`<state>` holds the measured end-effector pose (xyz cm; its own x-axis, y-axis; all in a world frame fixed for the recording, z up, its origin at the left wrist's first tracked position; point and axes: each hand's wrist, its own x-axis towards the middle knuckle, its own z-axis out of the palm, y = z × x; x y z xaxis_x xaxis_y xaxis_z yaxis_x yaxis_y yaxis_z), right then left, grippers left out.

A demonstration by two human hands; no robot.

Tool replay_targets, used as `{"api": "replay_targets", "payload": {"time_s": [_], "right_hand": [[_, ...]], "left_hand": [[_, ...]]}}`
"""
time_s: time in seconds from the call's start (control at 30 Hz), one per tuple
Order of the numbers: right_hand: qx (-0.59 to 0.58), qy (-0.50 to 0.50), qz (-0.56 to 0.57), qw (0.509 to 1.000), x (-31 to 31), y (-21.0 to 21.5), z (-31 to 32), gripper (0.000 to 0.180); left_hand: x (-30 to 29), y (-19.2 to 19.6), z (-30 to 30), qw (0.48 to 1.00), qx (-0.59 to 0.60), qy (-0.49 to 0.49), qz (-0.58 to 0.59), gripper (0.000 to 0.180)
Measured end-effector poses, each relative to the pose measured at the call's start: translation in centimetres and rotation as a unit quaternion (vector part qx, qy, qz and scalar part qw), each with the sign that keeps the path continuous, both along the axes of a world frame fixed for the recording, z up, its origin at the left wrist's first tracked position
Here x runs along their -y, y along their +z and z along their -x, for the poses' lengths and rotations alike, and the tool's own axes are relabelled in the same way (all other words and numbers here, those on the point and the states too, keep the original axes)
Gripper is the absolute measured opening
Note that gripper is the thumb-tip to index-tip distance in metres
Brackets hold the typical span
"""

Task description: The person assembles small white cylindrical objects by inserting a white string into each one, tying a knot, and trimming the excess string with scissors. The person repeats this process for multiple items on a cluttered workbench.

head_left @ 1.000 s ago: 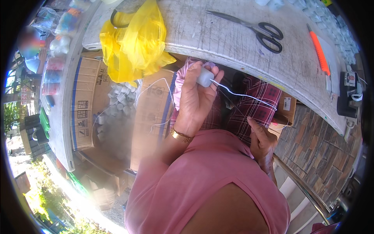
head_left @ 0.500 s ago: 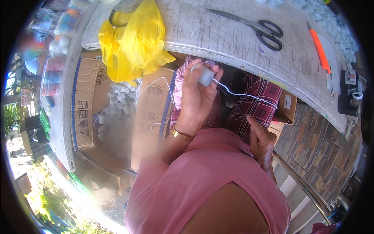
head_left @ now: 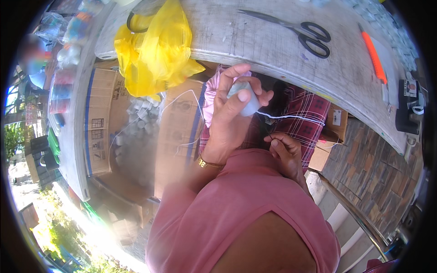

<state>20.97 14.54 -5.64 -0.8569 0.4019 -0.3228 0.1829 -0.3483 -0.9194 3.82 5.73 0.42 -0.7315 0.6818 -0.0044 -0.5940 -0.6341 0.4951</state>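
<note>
My left hand (head_left: 227, 125), with a gold bracelet on its wrist, grips a small translucent whitish block (head_left: 250, 108) over my lap. Its thumb presses on the block's near face, while the fingers curl round the far side. From the block a white cord (head_left: 291, 116) runs right, across my plaid-covered thigh. Lower and to the right, my right hand (head_left: 287, 152) pinches a thin dark rod or needle (head_left: 267, 132) between thumb and forefinger. The rod's tip points up toward the block and stays apart from it. Its exact kind is too small to make out.
On the worn grey table (head_left: 218, 36) lie black-handled scissors (head_left: 314, 40), an orange cutter (head_left: 373, 54) and a yellow plastic bag (head_left: 157, 50) hanging over the edge. To the left, a cardboard box (head_left: 98, 120) holds several whitish pieces (head_left: 136, 113). A metal rail (head_left: 348, 211) stands at right.
My right hand has moved left from beside my thigh and now shows the thin dark rod in its pinch. My left hand has turned the block, with the thumb now across it.
</note>
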Motion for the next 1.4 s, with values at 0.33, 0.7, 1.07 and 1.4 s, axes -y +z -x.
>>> {"api": "replay_targets", "payload": {"time_s": [0.33, 0.7, 1.07, 1.4], "right_hand": [[-0.070, 0.019, 0.178, 0.981, -0.3, -2.9, -1.3, 0.019], [-0.095, 0.000, 0.196, 0.976, -0.2, -4.0, -1.5, 0.021], [-0.105, -0.009, 0.194, 0.975, -0.1, -4.1, -1.5, 0.021], [-0.117, -0.016, 0.198, 0.973, 0.0, -4.4, -1.6, 0.021]], "left_hand": [[-1.7, -2.8, -3.2, 0.928, -0.303, 0.117, 0.182, 0.016], [-2.4, -4.1, -4.0, 0.918, -0.310, 0.113, 0.218, 0.015], [-2.4, -5.1, -4.4, 0.942, -0.258, 0.073, 0.201, 0.015], [-2.4, -5.3, -4.7, 0.943, -0.247, 0.036, 0.221, 0.013]]}}
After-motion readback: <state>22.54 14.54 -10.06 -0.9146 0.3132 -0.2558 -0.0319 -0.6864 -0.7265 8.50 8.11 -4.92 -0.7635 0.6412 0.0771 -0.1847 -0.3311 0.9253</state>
